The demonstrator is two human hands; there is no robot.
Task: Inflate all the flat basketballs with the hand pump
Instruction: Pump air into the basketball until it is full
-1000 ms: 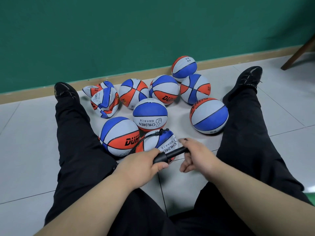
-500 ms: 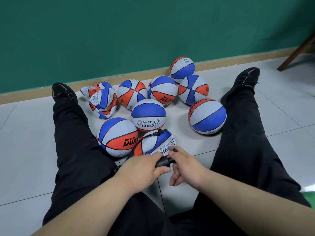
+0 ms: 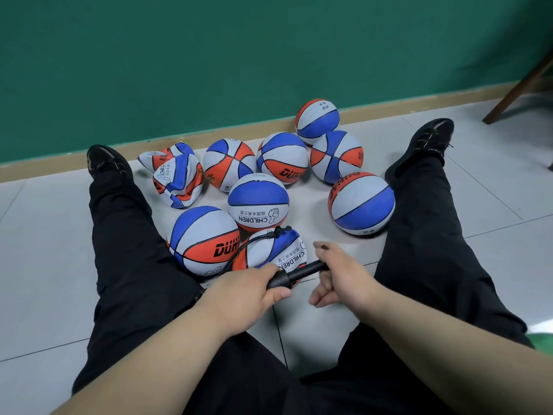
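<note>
Pulling your right hand [image 3: 344, 280] away from your left hand [image 3: 248, 295], you have drawn the hand pump [image 3: 294, 275] out again; half a second ago the two fists nearly met and hardly any rod showed, whereas now a black length of it lies bare between them; the balls have not shifted. Your left hand is clenched round the pump's barrel, thumb underneath and fingers over the top; your right hand is curled round the handle end, which the fist hides, with one digit stretched forward above it. Just beyond your grip sits the partly filled basketball [image 3: 272, 250]; the thin black hose [image 3: 248, 244] loops from the left fist up to the top of that ball. Farther out from the grip and to its left lie the crumpled flat basketballs [image 3: 176, 181], well apart from the pump.
</note>
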